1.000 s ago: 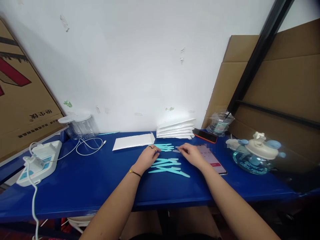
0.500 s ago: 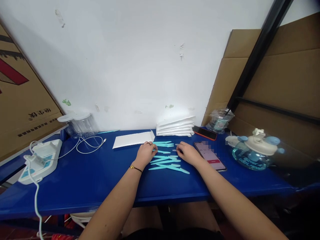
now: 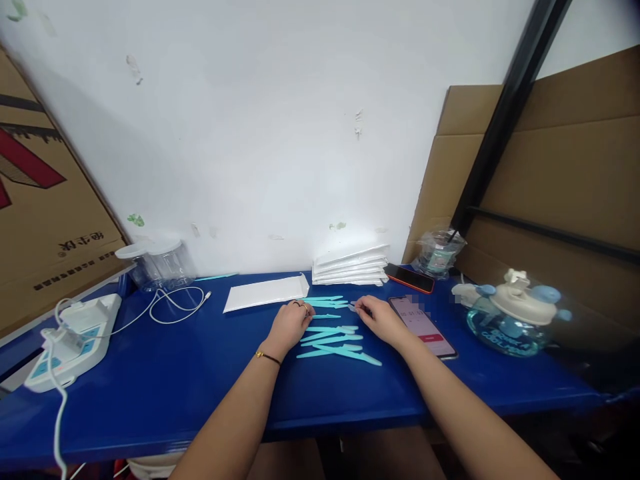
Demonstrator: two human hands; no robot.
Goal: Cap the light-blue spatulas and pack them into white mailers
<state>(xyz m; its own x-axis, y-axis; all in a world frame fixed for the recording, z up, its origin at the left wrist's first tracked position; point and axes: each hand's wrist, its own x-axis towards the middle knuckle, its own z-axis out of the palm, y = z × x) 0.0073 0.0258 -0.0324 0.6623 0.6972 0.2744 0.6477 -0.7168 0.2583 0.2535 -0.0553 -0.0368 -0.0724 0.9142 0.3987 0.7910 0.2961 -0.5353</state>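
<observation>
Teal sticks (image 3: 333, 337) lie scattered on blue table (image 3: 165, 373), just left of phone (image 3: 424, 326). Left hand (image 3: 290, 325) farther left of phone at pile's edge, fingers curled, grip unclear. Right hand (image 3: 381, 319) beside phone, fingertips pinching small pale piece (image 3: 353, 307). Both hands barely shifted over last second.

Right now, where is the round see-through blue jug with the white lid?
In the head view, the round see-through blue jug sits on the right side of the blue table, just right of the lit-screen phone, with brown cardboard behind it.
</observation>
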